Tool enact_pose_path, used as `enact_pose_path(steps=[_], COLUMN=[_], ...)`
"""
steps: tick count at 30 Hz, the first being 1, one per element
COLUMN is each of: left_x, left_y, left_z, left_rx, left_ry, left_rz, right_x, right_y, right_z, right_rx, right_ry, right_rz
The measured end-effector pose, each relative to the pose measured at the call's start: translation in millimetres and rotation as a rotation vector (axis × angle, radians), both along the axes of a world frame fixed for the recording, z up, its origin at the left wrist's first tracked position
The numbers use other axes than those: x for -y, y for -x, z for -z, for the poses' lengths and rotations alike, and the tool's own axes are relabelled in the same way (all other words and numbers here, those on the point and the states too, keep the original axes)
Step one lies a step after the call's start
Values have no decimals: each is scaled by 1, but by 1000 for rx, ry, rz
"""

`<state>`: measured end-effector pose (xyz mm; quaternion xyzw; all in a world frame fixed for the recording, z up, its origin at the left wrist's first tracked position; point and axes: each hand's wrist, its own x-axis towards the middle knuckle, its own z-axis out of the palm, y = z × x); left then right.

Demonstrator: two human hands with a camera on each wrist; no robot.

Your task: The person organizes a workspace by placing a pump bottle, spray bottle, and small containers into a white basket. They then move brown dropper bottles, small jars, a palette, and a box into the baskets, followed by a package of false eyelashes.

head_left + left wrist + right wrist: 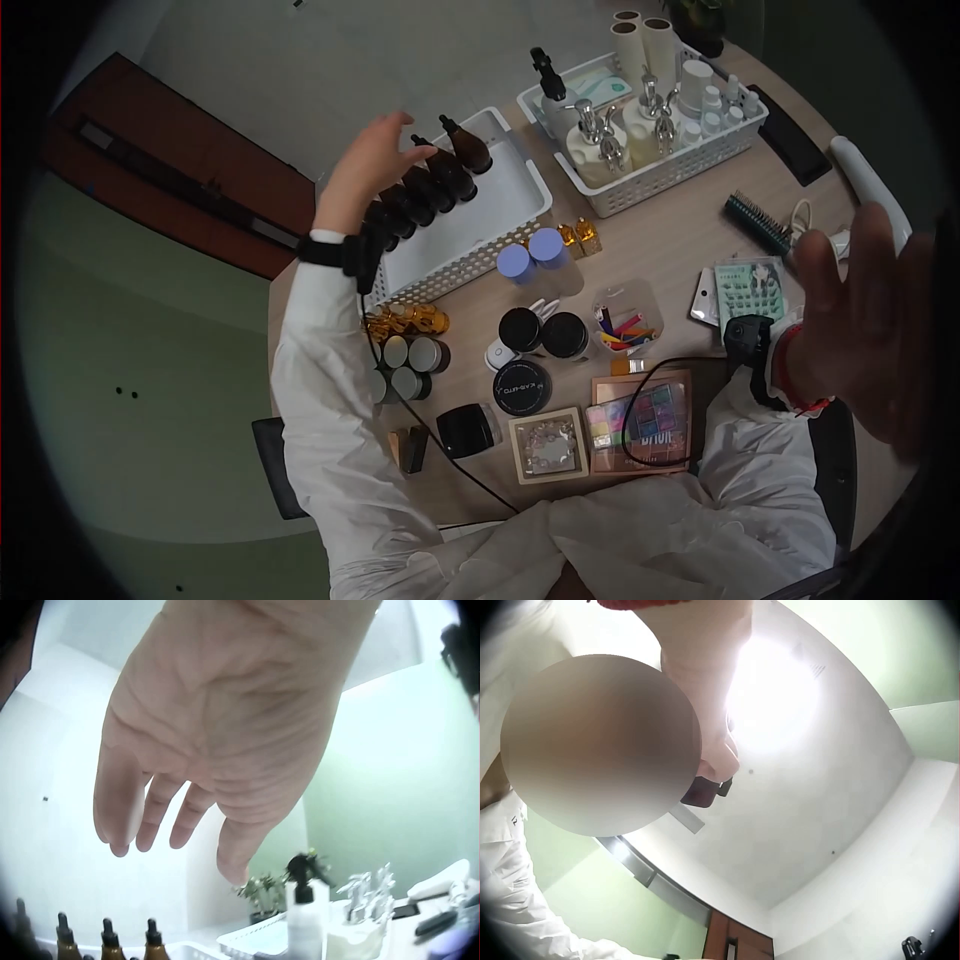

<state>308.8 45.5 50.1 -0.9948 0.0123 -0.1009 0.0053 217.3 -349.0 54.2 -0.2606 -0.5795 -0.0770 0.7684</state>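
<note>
The left hand (375,155) is observed to be open and empty, with its fingers loosely extended. It is held above the amber dropper bottles (428,185), and no contact with them is seen in the left wrist view. The dropper bottles are grouped in a row along the left side of a white perforated basket (470,262), with their black dropper tops uppermost.

The right hand (860,330) is raised close to the head camera, at the right side of the view. It is found open, its fingers spread, and nothing is seen to be gripped; in the right wrist view it is partly obscured by a blurred area.

A second white basket (670,178) is placed beside the first on the wood-toned desk (640,240). A black-topped spray bottle (553,95), pump bottles (590,150) and white tubes (658,45) are contained in it. Lilac-lidded containers (548,250) are positioned near the front of the first basket, next to small gold-topped bottles (585,235). Nearer the person, black-lidded jars (520,330) are noted beside a clear cup (645,292) of coloured pencils (628,328). An eyeshadow palette (640,420) is laid beside a square framed box (548,447). A bristled brush (755,222) is located toward the right.
</note>
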Motion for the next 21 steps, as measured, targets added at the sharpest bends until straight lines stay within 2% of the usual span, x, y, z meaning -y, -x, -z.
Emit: enact_pose_path(steps=[3, 6, 12, 17, 21], left_x=[20, 31, 52, 78, 78], left_y=[71, 142, 245, 283, 293], left_z=[-40, -57, -25, 0, 15], left_rx=[102, 189, 353, 343, 396], left_ry=[37, 101, 188, 407, 443], left_rz=[28, -34, -79, -46, 1], right_x=[-10, -19, -36, -46, -48], right_y=[2, 6, 25, 56, 74], right_z=[5, 7, 9, 9, 16], right_rx=[45, 77, 150, 240, 242], right_ry=[1, 9, 35, 31, 30], right_rz=[-163, -253, -374, -497, -513])
